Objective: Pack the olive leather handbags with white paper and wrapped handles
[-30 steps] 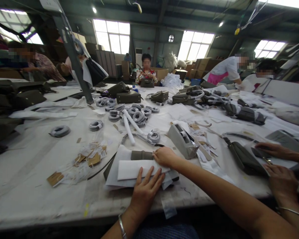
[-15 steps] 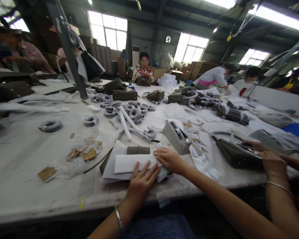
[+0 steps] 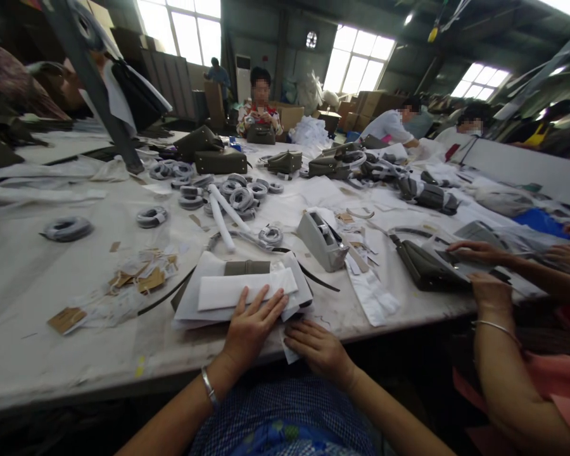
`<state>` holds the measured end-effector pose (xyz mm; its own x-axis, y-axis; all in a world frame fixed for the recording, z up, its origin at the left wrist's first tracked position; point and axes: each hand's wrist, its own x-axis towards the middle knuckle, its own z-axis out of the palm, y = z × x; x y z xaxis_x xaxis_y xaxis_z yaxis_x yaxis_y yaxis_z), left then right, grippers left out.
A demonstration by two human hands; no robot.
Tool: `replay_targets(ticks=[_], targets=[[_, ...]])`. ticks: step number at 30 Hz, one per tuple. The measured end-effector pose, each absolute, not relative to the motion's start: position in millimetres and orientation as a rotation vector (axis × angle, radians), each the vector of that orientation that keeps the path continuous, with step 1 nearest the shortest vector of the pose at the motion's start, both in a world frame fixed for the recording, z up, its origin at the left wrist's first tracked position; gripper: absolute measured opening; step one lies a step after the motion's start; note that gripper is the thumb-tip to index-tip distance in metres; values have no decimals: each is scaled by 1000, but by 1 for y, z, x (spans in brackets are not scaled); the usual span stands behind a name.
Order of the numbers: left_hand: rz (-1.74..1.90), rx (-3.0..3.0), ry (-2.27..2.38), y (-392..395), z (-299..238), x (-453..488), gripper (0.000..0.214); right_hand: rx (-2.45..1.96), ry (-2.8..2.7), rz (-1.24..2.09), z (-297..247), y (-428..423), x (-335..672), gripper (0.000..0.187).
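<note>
A dark olive handbag [image 3: 177,305] lies on the table before me, partly wrapped in thin white sheet. Across it rests a folded white foam strip [image 3: 223,291], and an olive patch [image 3: 247,268] shows above the strip. My left hand [image 3: 254,323] is flat on the strip's right part, fingers spread. At the table's front edge, my right hand [image 3: 320,348] has its fingers stretched out beside a small translucent piece [image 3: 289,351] hanging over the edge; whether it grips the piece is hidden. A dark strap [image 3: 168,294] curves out from the bag's left side.
A grey tape dispenser [image 3: 320,240] stands behind the bag, near white plastic sleeves [image 3: 373,297]. Paper tags [image 3: 142,275] lie left. Wrapped coils [image 3: 240,196] and more bags [image 3: 221,161] are farther back. At right, a co-worker's hands [image 3: 484,266] work at another bag [image 3: 422,263].
My right hand has left the wrapping on the bag and come down to the table's front edge. My left hand stays on the white foam strip. The whole view has shifted.
</note>
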<state>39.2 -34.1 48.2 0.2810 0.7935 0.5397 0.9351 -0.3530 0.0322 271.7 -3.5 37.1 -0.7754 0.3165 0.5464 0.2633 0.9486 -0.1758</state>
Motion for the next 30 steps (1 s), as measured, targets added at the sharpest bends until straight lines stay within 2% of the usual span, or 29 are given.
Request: replay_targets(ticks=[9,16,21,26,30], targets=[[-644,-2220,-1566,-35,50,41,46,-468,-2295,276,43,-18,259,27],[-615,-2241,-1599,-35,51,41,49,-510,-2297,300,44,-42,270,30],[-630,-2253,-1590,-34,52,40,46,-439,-2355,416,66,-26,277,17],[-646,-2255,-1588,-33,50,39,45,-621,-2272,70,91,12,261,34],[-645,-2246,-1568,-34,48,39,42,-599,-2386,-51,100,35,238,21]])
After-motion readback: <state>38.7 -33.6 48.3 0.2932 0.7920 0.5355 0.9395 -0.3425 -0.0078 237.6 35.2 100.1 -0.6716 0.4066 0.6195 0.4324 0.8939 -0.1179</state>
